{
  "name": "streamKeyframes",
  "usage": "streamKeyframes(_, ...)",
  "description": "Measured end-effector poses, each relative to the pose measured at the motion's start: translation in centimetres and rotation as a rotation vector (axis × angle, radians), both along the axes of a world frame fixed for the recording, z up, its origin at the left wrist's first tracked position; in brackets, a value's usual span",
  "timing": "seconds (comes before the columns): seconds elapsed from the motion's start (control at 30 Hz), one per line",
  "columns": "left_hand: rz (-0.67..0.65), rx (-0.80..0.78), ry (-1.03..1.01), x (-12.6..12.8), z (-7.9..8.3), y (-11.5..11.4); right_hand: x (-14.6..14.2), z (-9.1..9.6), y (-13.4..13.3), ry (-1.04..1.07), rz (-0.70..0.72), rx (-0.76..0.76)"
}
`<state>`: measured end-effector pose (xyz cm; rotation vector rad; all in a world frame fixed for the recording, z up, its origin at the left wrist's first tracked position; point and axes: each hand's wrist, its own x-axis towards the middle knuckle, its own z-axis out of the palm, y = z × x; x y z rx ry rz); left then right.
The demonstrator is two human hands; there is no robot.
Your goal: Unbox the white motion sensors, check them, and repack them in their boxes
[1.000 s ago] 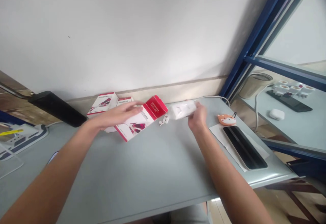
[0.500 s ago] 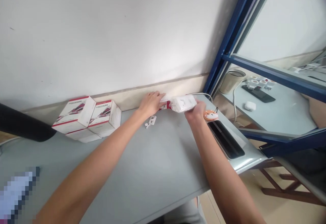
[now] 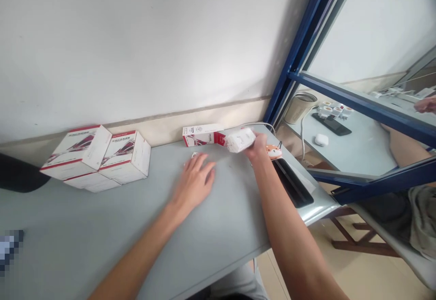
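Note:
My right hand (image 3: 258, 147) is closed around a white wrapped device (image 3: 240, 139), held just above the grey table (image 3: 211, 227) near its far right corner. A red and white carton (image 3: 202, 135) lies on its side against the wall, just left of that device. My left hand (image 3: 195, 182) hovers flat over the table with its fingers spread, holding nothing. A small white part (image 3: 194, 155) peeks out at its fingertips.
Red and white boxes (image 3: 97, 154) are stacked at the far left. A black phone (image 3: 292, 182) and an orange animal-shaped item (image 3: 273, 152) lie at the right edge. Behind the blue frame (image 3: 350, 100) is another desk (image 3: 354, 143), with another person's hand (image 3: 425, 105) at far right.
My left hand let go of the red and white carton by the wall and drew back toward me over the small white part. The right hand kept its hold on the white device.

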<state>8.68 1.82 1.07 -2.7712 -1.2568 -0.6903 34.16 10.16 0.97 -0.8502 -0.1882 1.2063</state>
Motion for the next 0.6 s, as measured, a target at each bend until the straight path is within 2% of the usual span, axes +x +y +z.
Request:
streamKeyframes(0.1, 0.216, 0.081, -0.015, -2.4, 0.5, 1.3, -0.1, -0.2, -0.3, -0.011, 0.082, -0.030)
streamKeyframes(0.17, 0.292, 0.052, 0.010, -4.1, 0.2, 2.1, -0.5, -0.2, -0.5, -0.012, 0.109, -0.039)
streamKeyframes(0.23, 0.269, -0.040, -0.001, -5.2, -0.5, 2.7, -0.9, -0.2, -0.5, -0.013, 0.119, -0.047)
streamKeyframes(0.33, 0.184, -0.191, -0.122, -5.6, -1.5, 3.4, -1.6, -0.1, -0.5, -0.028, 0.125, -0.052)
streamKeyframes(0.47, 0.151, -0.333, -0.294, -4.4, -2.0, 4.4, -2.2, 0.1, -0.8, -0.061, 0.141, -0.048)
streamKeyframes(0.6, 0.099, -0.376, -0.314, -2.6, -1.6, 5.1, -2.7, 0.9, -1.3, -0.090, 0.137, -0.022)
